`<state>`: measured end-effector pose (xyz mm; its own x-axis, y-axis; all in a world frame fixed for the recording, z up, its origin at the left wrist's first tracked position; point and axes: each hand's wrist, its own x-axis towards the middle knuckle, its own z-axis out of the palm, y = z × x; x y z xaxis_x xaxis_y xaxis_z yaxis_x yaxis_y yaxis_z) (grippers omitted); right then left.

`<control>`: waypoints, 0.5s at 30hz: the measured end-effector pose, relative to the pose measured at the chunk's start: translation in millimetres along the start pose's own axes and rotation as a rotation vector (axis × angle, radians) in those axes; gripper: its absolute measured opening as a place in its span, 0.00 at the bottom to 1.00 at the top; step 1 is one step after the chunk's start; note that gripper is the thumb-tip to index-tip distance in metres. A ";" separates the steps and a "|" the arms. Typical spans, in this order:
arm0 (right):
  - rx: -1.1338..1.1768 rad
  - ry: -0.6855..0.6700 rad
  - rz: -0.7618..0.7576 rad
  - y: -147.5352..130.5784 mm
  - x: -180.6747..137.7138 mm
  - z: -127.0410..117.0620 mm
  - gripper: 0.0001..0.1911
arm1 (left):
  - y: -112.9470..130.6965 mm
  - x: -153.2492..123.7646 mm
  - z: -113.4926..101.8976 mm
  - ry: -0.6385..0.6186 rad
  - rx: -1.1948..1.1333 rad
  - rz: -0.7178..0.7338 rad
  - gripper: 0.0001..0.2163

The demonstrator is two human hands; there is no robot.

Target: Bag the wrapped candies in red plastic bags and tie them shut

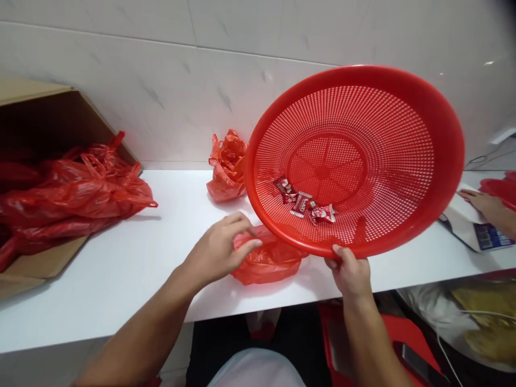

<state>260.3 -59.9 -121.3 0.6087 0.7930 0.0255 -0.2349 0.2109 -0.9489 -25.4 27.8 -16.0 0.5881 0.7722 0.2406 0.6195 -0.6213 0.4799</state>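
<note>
My right hand (350,271) grips the near rim of a large red plastic colander (407,188), which is tilted so its inside faces me. Several small wrapped candies (302,204) lie together low on its left inner side. Left of the colander, my left hand (226,244) hovers with thumb and fingers apart and nothing between them. Beneath that hand, an opened red plastic bag (268,266) sits on the white table (169,269), partly covered by the colander's rim. A second red plastic bag (226,172), bunched and upright, stands behind, near the wall.
At left, a cardboard box (60,252) lies on its side, with red plastic bags (80,185) spilling out. Another person's hand (489,207) rests at far right by a white package (463,220). Below the table are a phone (421,365) and a red stool-like surface (403,333).
</note>
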 end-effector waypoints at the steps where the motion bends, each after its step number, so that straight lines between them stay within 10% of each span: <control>1: -0.001 -0.005 -0.008 -1.3 1.1 0.8 0.15 | -6.2 -3.7 3.0 0.149 0.073 -0.053 0.12; 3: -0.003 -0.004 -0.016 -4.8 2.8 3.5 0.16 | -24.3 -11.1 12.6 0.312 0.160 -0.163 0.19; 8: -0.023 -0.012 0.002 -13.5 9.9 14.1 0.18 | -64.8 -26.5 36.0 0.191 -0.054 -0.344 0.11; 15: -0.286 -0.062 -0.195 19.2 16.4 20.3 0.09 | -65.5 -26.7 55.3 0.391 -0.347 -0.427 0.20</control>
<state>250.3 -31.2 -132.7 0.5716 0.7889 0.2257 0.1083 0.2001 -0.9738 -52.9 40.5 -100.5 0.0567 0.9725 0.2258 0.5142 -0.2223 0.8284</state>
